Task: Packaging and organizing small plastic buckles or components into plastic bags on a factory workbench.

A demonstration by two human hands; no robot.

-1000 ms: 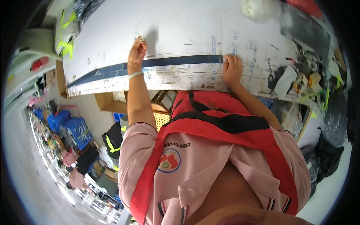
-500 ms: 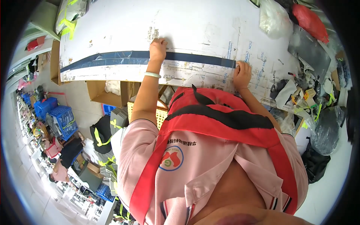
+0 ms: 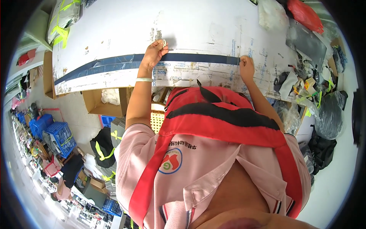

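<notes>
A long dark blue tape strip (image 3: 114, 63) runs across the scuffed white table (image 3: 114, 30), parallel to its near edge. My left hand (image 3: 153, 55) is closed over the strip near its middle and pinches a small pale ring-like thing (image 3: 164, 42) between the fingertips. What that thing is cannot be told. My right hand (image 3: 246, 68) rests on the table at the strip's right end, fingers curled down onto it. A pale band (image 3: 144, 79) sits on my left wrist. My red apron and pink shirt fill the lower part of the view.
Open cardboard boxes (image 3: 103, 101) sit under the table's near edge. Blue crates (image 3: 53, 133) and bundled goods line the floor at left. Bags, a red pouch (image 3: 305, 11), black plastic sacks (image 3: 331, 114) and loose clutter crowd the table's right end. High-visibility vests (image 3: 63, 19) lie at top left.
My left hand has slid a little to the right along the blue strip, still pinching the small pale thing. The right hand stays at the strip's right end. The view has shifted slightly.
</notes>
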